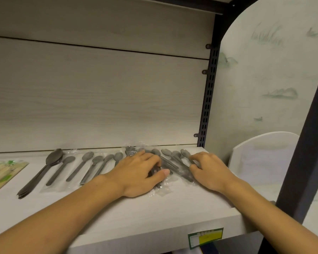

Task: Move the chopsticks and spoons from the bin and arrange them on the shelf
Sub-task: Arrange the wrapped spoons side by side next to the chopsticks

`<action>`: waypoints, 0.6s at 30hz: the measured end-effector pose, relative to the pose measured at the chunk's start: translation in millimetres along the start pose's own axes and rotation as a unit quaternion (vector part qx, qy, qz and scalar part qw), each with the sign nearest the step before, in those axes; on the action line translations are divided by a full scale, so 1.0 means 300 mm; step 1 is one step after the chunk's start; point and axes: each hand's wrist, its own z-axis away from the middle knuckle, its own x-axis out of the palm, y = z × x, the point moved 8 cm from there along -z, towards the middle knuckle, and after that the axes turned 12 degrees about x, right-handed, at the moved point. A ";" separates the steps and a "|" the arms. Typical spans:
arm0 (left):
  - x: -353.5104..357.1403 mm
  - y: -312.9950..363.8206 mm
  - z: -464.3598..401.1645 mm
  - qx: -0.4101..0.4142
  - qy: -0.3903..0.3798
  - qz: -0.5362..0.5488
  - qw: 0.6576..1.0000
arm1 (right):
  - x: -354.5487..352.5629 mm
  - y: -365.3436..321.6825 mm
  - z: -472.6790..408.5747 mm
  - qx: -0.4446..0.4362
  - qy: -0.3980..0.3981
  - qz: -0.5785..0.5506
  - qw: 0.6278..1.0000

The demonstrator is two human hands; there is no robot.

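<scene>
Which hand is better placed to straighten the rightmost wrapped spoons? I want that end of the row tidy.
The right hand, probably. Its fingertips already rest on the rightmost wrapped spoons near the shelf end, while the left hand grips a bundle of wrapped spoons further left and would have to let go.

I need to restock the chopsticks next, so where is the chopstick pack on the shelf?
In the head view, the chopstick pack lies at the shelf's far left edge, partly cut off, just left of the unwrapped spoon stack.
</scene>
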 end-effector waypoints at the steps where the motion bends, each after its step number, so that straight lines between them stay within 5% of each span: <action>1: -0.007 0.008 0.001 0.000 0.006 -0.007 1.000 | 0.001 0.009 -0.001 0.008 0.001 0.019 1.000; 10: 0.037 0.015 -0.024 -0.020 -0.059 -0.032 0.998 | 0.019 0.076 -0.021 0.130 -0.031 0.105 0.985; 14: 0.040 0.020 -0.031 -0.016 -0.061 -0.045 0.997 | -0.049 0.018 0.000 0.033 0.054 -0.020 0.998; 18: 0.035 0.023 -0.027 -0.005 -0.035 -0.029 0.999 | 0.019 -0.058 0.030 -0.088 -0.055 -0.039 0.994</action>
